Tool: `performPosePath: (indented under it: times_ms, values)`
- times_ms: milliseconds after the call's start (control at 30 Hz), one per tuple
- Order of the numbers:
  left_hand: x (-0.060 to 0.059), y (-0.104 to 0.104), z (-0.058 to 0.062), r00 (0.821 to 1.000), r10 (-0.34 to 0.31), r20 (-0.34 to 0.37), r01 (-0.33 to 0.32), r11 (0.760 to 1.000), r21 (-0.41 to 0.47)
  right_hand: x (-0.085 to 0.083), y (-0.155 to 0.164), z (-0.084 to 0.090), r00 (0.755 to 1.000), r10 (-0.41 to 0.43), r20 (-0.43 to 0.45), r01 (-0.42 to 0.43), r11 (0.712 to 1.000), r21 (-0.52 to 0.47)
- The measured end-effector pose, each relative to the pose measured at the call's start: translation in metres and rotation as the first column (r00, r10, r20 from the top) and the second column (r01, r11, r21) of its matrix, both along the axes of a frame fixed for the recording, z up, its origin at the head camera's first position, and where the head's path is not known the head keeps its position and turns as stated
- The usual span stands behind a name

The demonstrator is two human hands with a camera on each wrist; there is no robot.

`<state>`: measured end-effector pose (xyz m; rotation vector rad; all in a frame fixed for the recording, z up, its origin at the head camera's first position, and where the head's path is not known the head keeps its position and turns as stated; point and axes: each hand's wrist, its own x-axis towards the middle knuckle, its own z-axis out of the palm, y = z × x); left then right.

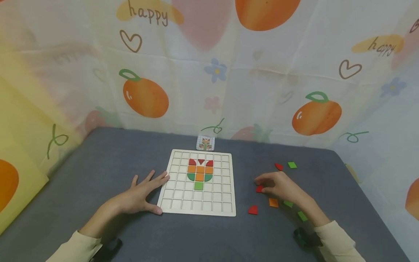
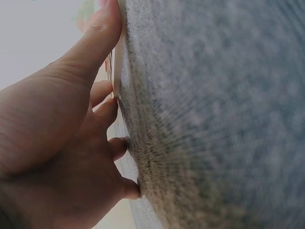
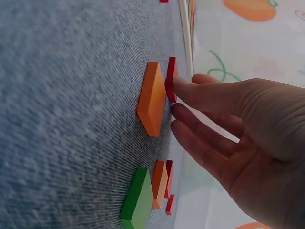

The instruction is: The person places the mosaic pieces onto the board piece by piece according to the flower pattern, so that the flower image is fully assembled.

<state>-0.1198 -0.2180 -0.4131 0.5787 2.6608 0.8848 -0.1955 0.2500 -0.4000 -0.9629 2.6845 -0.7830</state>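
Note:
A wooden grid board [image 1: 183, 201] lies on the grey table and holds a flower figure of red, orange and green pieces [image 1: 200, 171]. My left hand [image 1: 147, 191] lies flat on the table, its straight fingers touching the board's left edge and the thumb at its near left corner. In the left wrist view the left hand [image 2: 71, 124] presses against the board's thin edge [image 2: 116, 71]. My right hand [image 1: 266, 182] is right of the board, over a small red piece [image 1: 259, 189]. In the right wrist view thumb and forefinger pinch that red piece [image 3: 170, 78] beside an orange piece [image 3: 151, 98].
Loose pieces lie right of the board: a red one [image 1: 279, 166] and a green one [image 1: 292, 165] farther back, a red quarter [image 1: 252, 210], an orange [image 1: 273, 202] and two greens [image 1: 302, 216] nearer. A small picture card [image 1: 205, 143] stands behind the board. A printed curtain surrounds the table.

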Motion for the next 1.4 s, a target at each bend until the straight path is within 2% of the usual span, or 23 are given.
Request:
performPosePath:
  times_ms: [400, 600, 967, 1400]
  values:
    - [0.001, -0.001, 0.000, 1.000, -0.002, -0.008, 0.002, 1.000, 0.001, 0.000, -0.007, 0.004, 0.999, -0.008, -0.033, 0.008, 1.000, -0.008]
    - [0.002, -0.002, 0.000, 1.000, 0.007, -0.004, -0.007, 1.000, 0.002, -0.003, -0.018, 0.010, 0.998, 0.022, -0.054, -0.023, 1.000, -0.013]
    - [0.000, -0.001, -0.001, 1.000, -0.002, -0.007, 0.002, 1.000, 0.000, -0.004, -0.042, 0.014, 0.999, 0.041, -0.015, -0.042, 0.997, -0.066]
    - [0.000, -0.002, -0.001, 1.000, -0.003, -0.005, 0.003, 1.000, 0.003, -0.005, -0.076, 0.017, 0.999, 0.037, -0.003, -0.037, 0.996, -0.076]
